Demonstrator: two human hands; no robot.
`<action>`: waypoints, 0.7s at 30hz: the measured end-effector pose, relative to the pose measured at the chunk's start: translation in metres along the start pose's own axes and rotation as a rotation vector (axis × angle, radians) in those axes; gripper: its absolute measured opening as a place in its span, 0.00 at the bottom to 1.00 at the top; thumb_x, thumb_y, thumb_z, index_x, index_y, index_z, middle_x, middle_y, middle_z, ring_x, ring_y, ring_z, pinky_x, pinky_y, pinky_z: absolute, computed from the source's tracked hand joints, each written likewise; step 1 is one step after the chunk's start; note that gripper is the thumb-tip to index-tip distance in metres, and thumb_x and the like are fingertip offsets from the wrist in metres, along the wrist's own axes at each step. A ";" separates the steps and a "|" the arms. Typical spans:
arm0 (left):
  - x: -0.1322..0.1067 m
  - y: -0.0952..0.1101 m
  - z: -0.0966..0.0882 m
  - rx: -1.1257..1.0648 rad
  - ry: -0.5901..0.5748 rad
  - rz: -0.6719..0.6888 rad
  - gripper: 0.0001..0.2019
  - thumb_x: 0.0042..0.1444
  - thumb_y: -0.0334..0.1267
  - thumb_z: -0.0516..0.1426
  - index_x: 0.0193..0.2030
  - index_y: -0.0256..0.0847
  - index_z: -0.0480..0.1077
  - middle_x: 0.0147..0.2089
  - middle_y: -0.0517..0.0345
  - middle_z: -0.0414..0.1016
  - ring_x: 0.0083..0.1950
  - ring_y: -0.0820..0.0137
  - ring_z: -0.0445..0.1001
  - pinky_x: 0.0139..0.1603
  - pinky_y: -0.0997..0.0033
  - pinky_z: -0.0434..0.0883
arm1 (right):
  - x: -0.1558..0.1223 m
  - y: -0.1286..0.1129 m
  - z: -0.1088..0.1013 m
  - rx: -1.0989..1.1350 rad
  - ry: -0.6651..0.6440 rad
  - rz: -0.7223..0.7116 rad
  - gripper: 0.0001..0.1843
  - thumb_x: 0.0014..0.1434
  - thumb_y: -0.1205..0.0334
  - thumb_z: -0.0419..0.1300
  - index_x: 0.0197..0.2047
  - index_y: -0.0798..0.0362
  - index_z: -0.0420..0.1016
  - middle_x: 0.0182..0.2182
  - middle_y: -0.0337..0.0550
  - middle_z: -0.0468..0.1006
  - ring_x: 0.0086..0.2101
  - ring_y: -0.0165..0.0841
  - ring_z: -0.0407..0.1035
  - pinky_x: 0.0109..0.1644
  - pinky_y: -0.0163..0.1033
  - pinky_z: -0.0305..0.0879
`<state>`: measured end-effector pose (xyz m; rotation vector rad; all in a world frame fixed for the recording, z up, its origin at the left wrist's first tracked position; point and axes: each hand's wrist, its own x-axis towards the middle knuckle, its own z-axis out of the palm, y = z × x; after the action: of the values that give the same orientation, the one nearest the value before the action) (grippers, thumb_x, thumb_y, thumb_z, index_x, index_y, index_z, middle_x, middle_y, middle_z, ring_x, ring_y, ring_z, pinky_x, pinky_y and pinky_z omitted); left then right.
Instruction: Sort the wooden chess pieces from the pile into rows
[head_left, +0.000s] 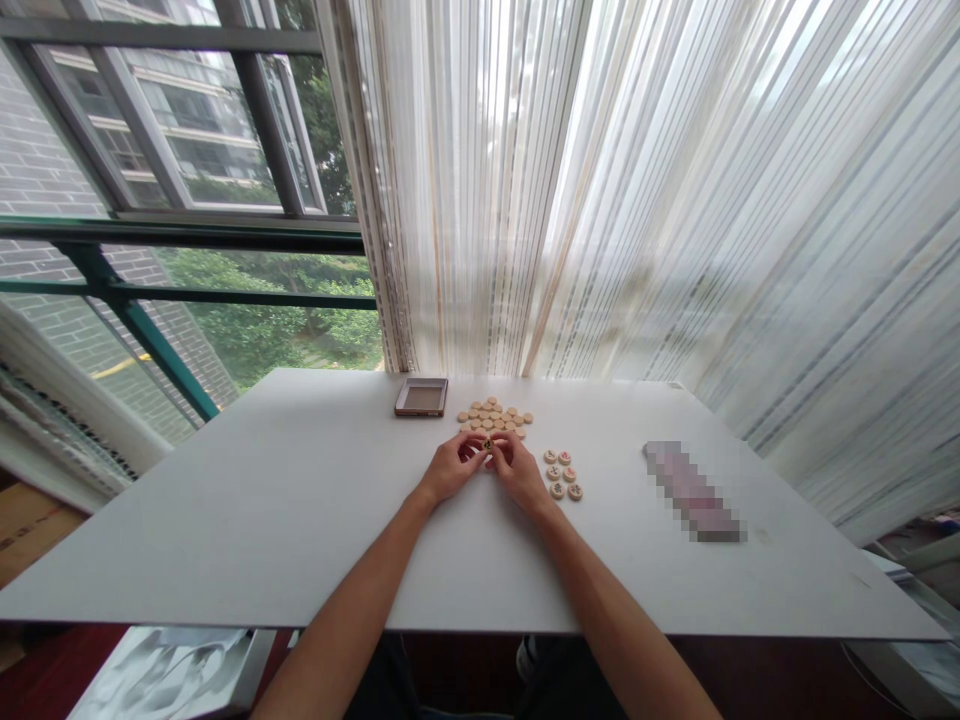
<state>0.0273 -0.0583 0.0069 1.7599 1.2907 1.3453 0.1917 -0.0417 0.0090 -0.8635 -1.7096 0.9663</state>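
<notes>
Between my left hand (453,466) and my right hand (519,472), the fingertips pinch a small round Chinese chess piece (488,445) with a dark mark on its face. Both hands are closed around it, low over the table. Just beyond them lies a cluster of plain-faced wooden chess pieces (496,413), partly hidden by my fingers. To the right of my right hand, several chess pieces (553,473) sit in two columns. Their faces are up and show red or dark characters.
A shallow open box (421,397) stands at the back of the white table (300,520), left of the cluster. On the right lies a long pixelated object (694,492). Sheer striped curtains (480,200) hang behind the table's far edge, and an open window (202,120) is at the left.
</notes>
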 end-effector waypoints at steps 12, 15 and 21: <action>0.001 -0.005 0.001 -0.079 -0.002 -0.027 0.16 0.58 0.44 0.60 0.50 0.39 0.72 0.39 0.53 0.80 0.37 0.67 0.79 0.38 0.69 0.75 | 0.000 -0.005 -0.001 0.006 -0.041 0.000 0.13 0.60 0.59 0.57 0.49 0.47 0.67 0.37 0.40 0.79 0.31 0.33 0.77 0.39 0.39 0.72; 0.001 -0.005 0.001 -0.090 -0.008 -0.029 0.16 0.58 0.44 0.60 0.50 0.39 0.72 0.37 0.53 0.80 0.37 0.66 0.79 0.39 0.69 0.76 | 0.000 -0.004 -0.001 0.011 -0.040 -0.002 0.12 0.60 0.59 0.57 0.49 0.47 0.68 0.36 0.40 0.79 0.32 0.33 0.77 0.39 0.39 0.73; 0.002 -0.005 0.001 -0.107 -0.013 -0.034 0.17 0.58 0.46 0.60 0.50 0.39 0.73 0.37 0.53 0.80 0.37 0.67 0.79 0.38 0.69 0.76 | 0.000 -0.004 -0.001 -0.014 -0.033 -0.009 0.12 0.60 0.57 0.58 0.48 0.48 0.68 0.34 0.40 0.79 0.32 0.34 0.76 0.38 0.39 0.72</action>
<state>0.0263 -0.0548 0.0027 1.6641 1.2131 1.3561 0.1921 -0.0432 0.0128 -0.8527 -1.7487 0.9678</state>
